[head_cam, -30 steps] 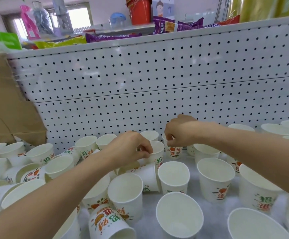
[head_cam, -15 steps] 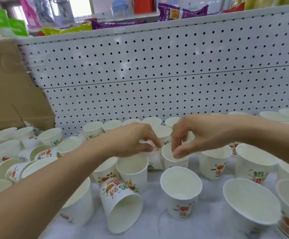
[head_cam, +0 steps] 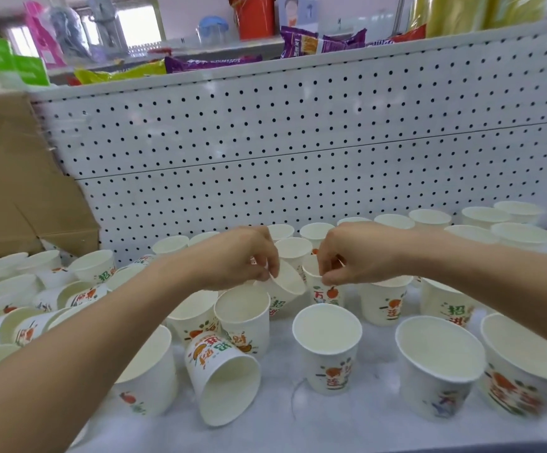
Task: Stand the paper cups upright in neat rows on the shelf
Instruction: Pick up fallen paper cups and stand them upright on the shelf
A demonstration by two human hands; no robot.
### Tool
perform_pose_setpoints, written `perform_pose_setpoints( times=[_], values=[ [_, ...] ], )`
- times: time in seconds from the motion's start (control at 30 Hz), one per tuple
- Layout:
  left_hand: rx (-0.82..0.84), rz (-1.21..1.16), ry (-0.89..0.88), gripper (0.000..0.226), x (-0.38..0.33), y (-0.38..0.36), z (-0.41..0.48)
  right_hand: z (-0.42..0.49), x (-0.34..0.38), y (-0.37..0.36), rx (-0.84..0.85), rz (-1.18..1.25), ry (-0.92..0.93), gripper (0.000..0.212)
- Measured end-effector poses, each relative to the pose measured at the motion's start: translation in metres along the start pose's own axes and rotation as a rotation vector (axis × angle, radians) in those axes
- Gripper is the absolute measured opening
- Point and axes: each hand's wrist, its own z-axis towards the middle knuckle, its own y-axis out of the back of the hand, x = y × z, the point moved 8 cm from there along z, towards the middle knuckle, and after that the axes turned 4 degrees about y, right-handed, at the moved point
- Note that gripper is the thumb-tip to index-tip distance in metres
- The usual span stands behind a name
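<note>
On the crowded shelf (head_cam: pixel 363 426), left hand (head_cam: pixel 236 256) pinching tilted cup (head_cam: pixel 285 286), right hand (head_cam: pixel 363 253) pinching upright cup (head_cam: pixel 326 294), toppled cup (head_cam: pixel 223 380) nearer

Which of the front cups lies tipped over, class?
The cup left of centre, mouth facing the camera; the other front cups stand mouth up.

The single wide-angle view comes from head height, facing forward and down onto the shelf (head_cam: pixel 347 420) toward its pegboard (head_cam: pixel 298 142) back. It sits close: the left hand (head_cam: pixel 236 256) and right hand (head_cam: pixel 360 253) lie mid-frame, the nearest paper cups (head_cam: pixel 327 348) fill the bottom, and the right edge looks blurred.
</note>
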Motion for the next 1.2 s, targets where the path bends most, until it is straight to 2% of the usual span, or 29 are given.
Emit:
perform_pose_setpoints(
  times=[0.23,0.3,0.43,0.67,0.83,0.97,1.07,1.2],
  values=[
    [-0.086,-0.118,0.020,0.026,0.010,0.001,-0.007,0.002,-0.010,0.002,-0.024,-0.113,-0.050,0.018],
    [-0.088,-0.104,0.035,0.028,0.014,0.000,-0.007,0.004,-0.007,0.009,-0.087,-0.118,-0.038,0.023],
    [-0.099,-0.039,0.064,0.031,0.021,0.001,-0.011,0.024,-0.001,0.023,-0.230,-0.105,-0.001,0.016],
    [-0.119,-0.013,0.115,0.020,0.029,-0.001,-0.017,0.067,0.005,0.002,-0.020,-0.163,-0.051,0.018],
    [-0.117,-0.031,0.155,0.023,0.030,-0.003,-0.017,0.076,0.006,-0.002,-0.036,-0.153,-0.081,0.039],
    [-0.075,-0.064,0.172,0.035,0.030,-0.006,-0.020,0.070,0.006,0.003,-0.071,-0.081,-0.102,0.028],
    [-0.185,-0.121,0.213,0.040,0.029,0.009,-0.039,0.049,0.012,0.017,-0.129,-0.012,-0.081,0.025],
    [-0.361,-0.258,0.191,0.029,0.013,0.025,-0.099,0.006,0.041,0.032,-0.134,0.165,-0.007,0.025]
  ],
)
